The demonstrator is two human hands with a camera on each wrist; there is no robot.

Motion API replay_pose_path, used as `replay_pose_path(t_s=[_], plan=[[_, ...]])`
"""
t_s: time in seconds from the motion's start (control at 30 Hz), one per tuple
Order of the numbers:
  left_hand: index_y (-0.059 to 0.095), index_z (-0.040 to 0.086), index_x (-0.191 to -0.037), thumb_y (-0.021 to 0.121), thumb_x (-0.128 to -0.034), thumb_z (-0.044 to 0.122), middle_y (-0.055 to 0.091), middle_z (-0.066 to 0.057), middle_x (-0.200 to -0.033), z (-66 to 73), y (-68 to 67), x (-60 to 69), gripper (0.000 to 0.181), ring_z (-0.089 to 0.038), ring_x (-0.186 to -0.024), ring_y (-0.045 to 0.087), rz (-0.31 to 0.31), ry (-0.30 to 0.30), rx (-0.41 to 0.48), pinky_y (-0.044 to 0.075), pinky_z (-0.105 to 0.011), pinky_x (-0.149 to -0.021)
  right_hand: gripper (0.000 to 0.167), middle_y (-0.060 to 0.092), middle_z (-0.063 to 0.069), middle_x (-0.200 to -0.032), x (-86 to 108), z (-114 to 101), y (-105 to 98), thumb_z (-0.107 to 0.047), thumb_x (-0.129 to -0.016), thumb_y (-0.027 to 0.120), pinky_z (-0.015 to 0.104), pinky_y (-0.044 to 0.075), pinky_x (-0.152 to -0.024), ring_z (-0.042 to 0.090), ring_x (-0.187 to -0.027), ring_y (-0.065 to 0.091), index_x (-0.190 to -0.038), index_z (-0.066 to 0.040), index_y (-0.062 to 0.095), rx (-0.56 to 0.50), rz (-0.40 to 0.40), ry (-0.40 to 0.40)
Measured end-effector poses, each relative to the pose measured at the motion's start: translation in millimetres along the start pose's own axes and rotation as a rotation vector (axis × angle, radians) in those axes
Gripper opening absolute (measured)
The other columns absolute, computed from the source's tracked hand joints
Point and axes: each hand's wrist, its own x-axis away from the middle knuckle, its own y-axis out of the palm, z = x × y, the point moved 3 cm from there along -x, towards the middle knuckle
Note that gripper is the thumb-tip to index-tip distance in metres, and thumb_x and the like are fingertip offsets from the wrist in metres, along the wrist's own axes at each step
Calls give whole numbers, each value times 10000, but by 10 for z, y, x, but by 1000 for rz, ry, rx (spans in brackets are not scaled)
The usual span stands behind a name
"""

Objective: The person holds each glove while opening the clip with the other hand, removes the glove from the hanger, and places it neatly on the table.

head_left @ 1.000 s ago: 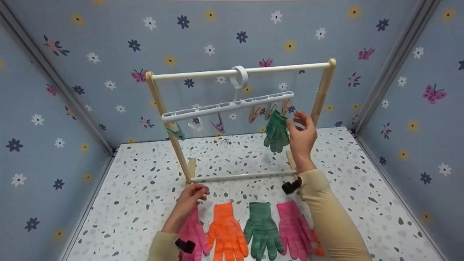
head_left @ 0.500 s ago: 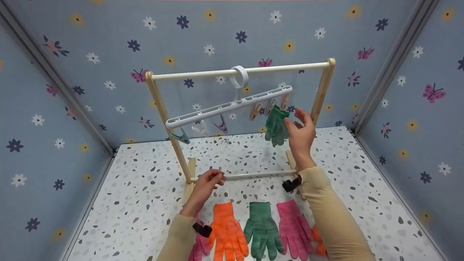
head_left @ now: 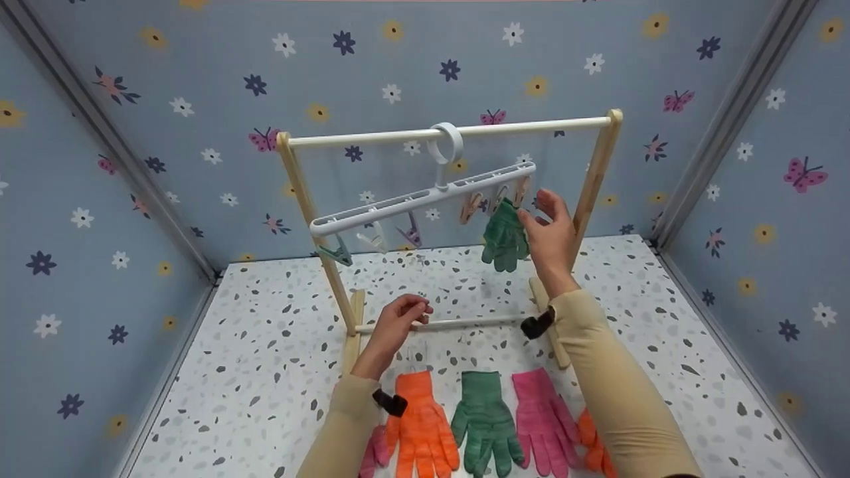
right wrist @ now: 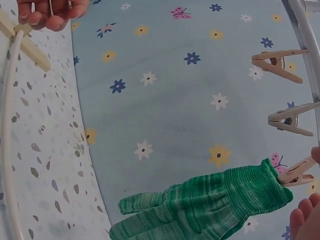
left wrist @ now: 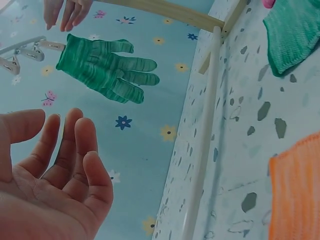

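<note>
A green knit glove (head_left: 505, 239) hangs fingers down from a beige-pink clothespin (right wrist: 296, 172) at the right end of a white clip hanger (head_left: 378, 211). In the right wrist view the pin bites the glove's cuff. Right beside pin and glove is my right hand (head_left: 552, 236), its fingers loosely bent and apart; the left wrist view shows it holding nothing. My left hand (head_left: 398, 325) hovers near the rack's lower bar, lower left of the glove, palm bare and fingers relaxed in the left wrist view (left wrist: 55, 185).
The hanger hooks over a wooden rack's top bar (head_left: 531, 125), tilted, left end low. Other clothespins (head_left: 409, 232) dangle from it. On the speckled table lie an orange glove (head_left: 422, 425), a green glove (head_left: 488, 425), a pink glove (head_left: 541, 425) and others partly behind my sleeves.
My left hand has risen and moved right from above the left pink glove. The hanger's left end has dropped and its right end has risen slightly. My right hand has shifted up a little.
</note>
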Motion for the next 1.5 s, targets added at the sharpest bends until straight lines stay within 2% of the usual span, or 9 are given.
replay_pose_path(t_s=[0.2, 0.4, 0.57, 0.63, 0.9, 1.07, 1.2, 1.37, 1.5], plan=[[599, -20, -1186, 520, -1048, 133, 647, -208, -1157, 96, 50, -147, 221, -474, -1105, 548, -22, 31, 33, 456, -366, -851, 601, 489, 37, -1463, -122, 1, 5, -277, -942, 713, 366, 383, -1085, 171, -1328, 450, -1468, -174, 443, -59, -54, 35], [619, 19, -1158, 528, -1043, 125, 626, -254, -1197, 196, 125, -327, 181, -435, -1082, 581, -15, 61, 55, 461, -322, -800, 638, 480, 28, -1469, -239, -7, -35, -263, -941, 716, 395, 390, -1081, 203, -1328, 457, -1491, -155, 411, -72, -71, 21], [621, 21, -1169, 528, -1043, 124, 648, -213, -1178, 251, 194, -436, 188, -438, -1108, 577, -4, 72, 35, 471, -316, -810, 622, 508, 45, -1437, -274, -1, -45, -226, -945, 713, 387, 397, -1074, 204, -1309, 475, -1484, -138, 417, -65, -64, 10], [617, 10, -1185, 527, -1045, 128, 661, -172, -1166, 290, 217, -469, 204, -394, -1092, 597, 6, 69, 19, 472, -318, -814, 607, 523, 48, -1417, -276, -2, -33, -223, -951, 705, 388, 398, -1073, 200, -1298, 483, -1480, -138, 422, -62, -67, 15], [595, -12, -1234, 520, -1051, 145, 627, -196, -1229, 438, 349, -649, 253, -346, -1131, 584, -14, 69, -14, 455, -332, -853, 584, 548, 61, -1387, -296, 11, 19, -242, -960, 689, 372, 412, -1061, 200, -1256, 515, -1471, -116, 436, -39, -79, 16], [616, -6, -1217, 525, -1047, 130, 647, -143, -1183, 328, 408, -830, 236, -383, -1137, 565, -3, 108, 27, 453, -319, -853, 560, 552, 64, -1379, -287, 23, 37, -243, -962, 687, 357, 420, -1052, 198, -1245, 530, -1454, -112, 455, -39, -87, 36], [617, 6, -1229, 529, -1047, 139, 651, -118, -1202, 189, 440, -976, 242, -325, -1127, 593, 32, 136, 47, 458, -321, -873, 529, 558, 67, -1361, -288, 5, 55, -231, -966, 682, 345, 427, -1041, 196, -1230, 534, -1435, -104, 475, -59, -90, 29], [625, 62, -1204, 537, -1046, 163, 657, -66, -1180, 193, 479, -1025, 208, -222, -1091, 605, 87, 148, 22, 474, -373, -928, 482, 576, 52, -1328, -296, 0, 72, -242, -971, 676, 346, 436, -1028, 187, -1205, 543, -1405, -111, 512, -67, -85, 31], [635, 83, -1187, 542, -1044, 170, 657, -59, -1170, 233, 501, -1065, 191, -222, -1100, 602, 99, 172, 11, 484, -368, -895, 461, 582, 33, -1318, -289, 11, 77, -251, -970, 677, 353, 437, -1026, 176, -1198, 546, -1389, -128, 528, -71, -81, 44]])
